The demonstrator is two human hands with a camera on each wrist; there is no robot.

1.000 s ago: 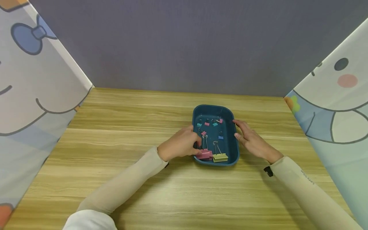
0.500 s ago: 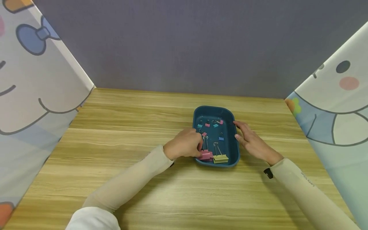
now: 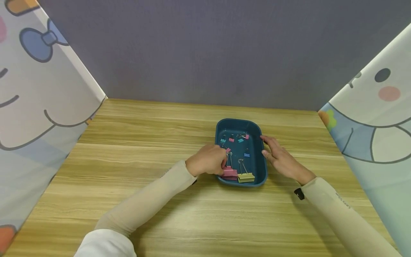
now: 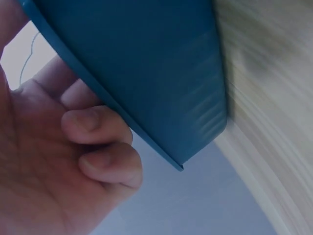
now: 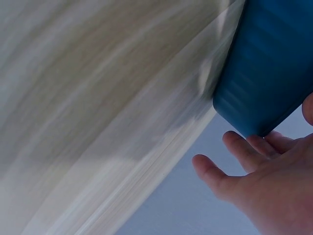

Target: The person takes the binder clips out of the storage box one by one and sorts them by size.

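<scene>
A dark blue tray (image 3: 264, 178) stands on the wooden table with binder clips inside. My left hand (image 3: 209, 159) reaches over its left rim, thumb and forefinger pinching the left end of a large pink binder clip (image 3: 229, 174). In the left wrist view, the other fingers (image 4: 110, 164) curl outside the tray wall; the pinch itself is hidden there. A large yellow binder clip (image 3: 246, 177) lies just right of the pink one. My right hand (image 3: 282, 159) rests against the tray's right side, fingers fairly straight, fingertips at the wall in the right wrist view.
Several small clips lie farther back in the tray, among them a blue one (image 3: 247, 155), a pink one (image 3: 231, 139) and a teal one (image 3: 240, 140). A grey partition (image 3: 205, 53) rises behind the table (image 3: 154, 125); cartoon-printed panels (image 3: 369, 117) flank it.
My left hand has shifted slightly right, and its thumb and forefinger have closed together at the pink binder clip. The right hand and tray stay in place.
</scene>
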